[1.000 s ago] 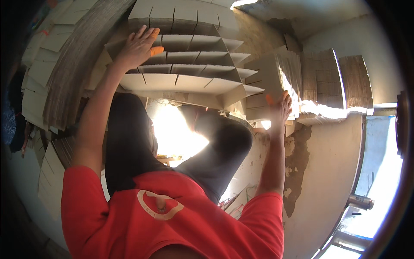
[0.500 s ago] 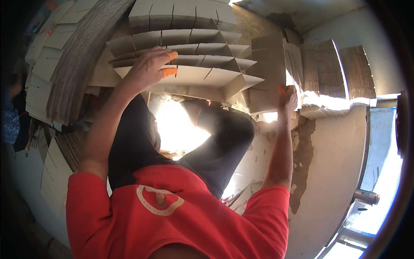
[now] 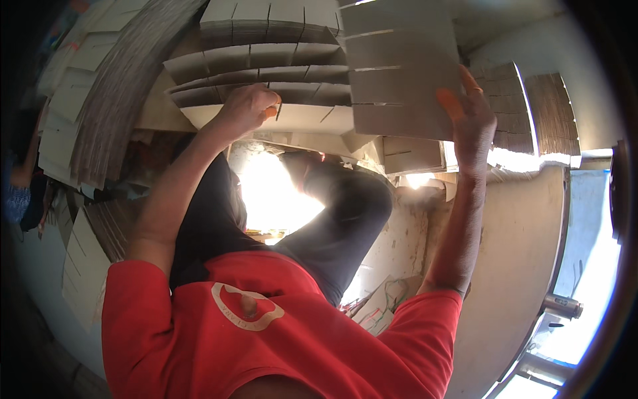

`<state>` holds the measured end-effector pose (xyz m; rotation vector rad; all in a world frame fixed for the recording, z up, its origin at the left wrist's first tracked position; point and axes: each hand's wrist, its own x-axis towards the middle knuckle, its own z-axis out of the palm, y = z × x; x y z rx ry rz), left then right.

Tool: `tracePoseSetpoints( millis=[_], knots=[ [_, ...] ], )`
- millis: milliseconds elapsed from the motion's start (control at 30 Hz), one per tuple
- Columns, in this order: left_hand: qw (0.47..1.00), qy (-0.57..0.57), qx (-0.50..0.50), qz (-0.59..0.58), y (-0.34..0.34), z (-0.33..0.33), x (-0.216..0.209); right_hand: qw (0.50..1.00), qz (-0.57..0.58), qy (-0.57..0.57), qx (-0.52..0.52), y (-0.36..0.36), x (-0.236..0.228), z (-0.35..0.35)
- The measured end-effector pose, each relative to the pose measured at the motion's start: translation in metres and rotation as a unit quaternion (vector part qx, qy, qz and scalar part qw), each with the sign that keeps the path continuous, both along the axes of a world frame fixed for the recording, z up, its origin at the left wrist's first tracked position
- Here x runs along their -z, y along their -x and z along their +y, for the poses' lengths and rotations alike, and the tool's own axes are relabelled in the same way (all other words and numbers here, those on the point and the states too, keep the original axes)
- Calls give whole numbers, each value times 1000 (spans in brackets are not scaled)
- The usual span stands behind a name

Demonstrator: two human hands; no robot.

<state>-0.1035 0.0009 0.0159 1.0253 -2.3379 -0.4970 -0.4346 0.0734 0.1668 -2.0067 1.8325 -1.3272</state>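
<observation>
Several long slotted cardboard strips (image 3: 312,118) stand on edge in rows before me. My left hand (image 3: 249,108) is closed at the nearest strip, its fingertips pinching the upper edge beside a slot; part of the grip is hidden. Orange covers show on fingers of both hands. My right hand (image 3: 475,123) holds a flat cardboard sheet (image 3: 405,73) by its right edge, thumb on the facing side. Slots run in from the sheet's left edge. Raised in front of the rows, it hides their right ends.
Stacked slotted cardboard (image 3: 266,30) lies behind the rows. A tall stack (image 3: 126,86) leans at the left, and more bundles (image 3: 551,110) stand at the right. Below the sheet sits another cardboard stack (image 3: 412,156). At the far left, part of another person (image 3: 26,193) shows.
My right hand has lifted a cardboard sheet from the right-hand stack, up across the rows' right ends. My left hand has shifted slightly right and down, its fingers closing together.
</observation>
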Motion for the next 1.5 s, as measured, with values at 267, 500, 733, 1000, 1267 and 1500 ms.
tracePoseSetpoints(
  millis=[267,500,733,1000,1267,1500],
  knots=[
    [1000,0,26,-16,4,8,-7,997,17,-75,-8,-35,9,-13],
    [990,126,-47,32,2,-20,-19,998,28,-56,-24,-19,19,-23],
    [998,-11,-47,-49,-2,-46,-7,995,19,-80,-49,-41,18,-23],
    [996,-43,-66,-33,-4,-50,-3,994,2,-104,-34,-39,23,-31],
    [995,-68,-65,-27,-2,-46,-7,989,10,-133,-70,-32,22,-44],
    [998,-21,-55,-23,-2,-49,0,968,-19,-196,-158,-49,9,-53]
  ],
)
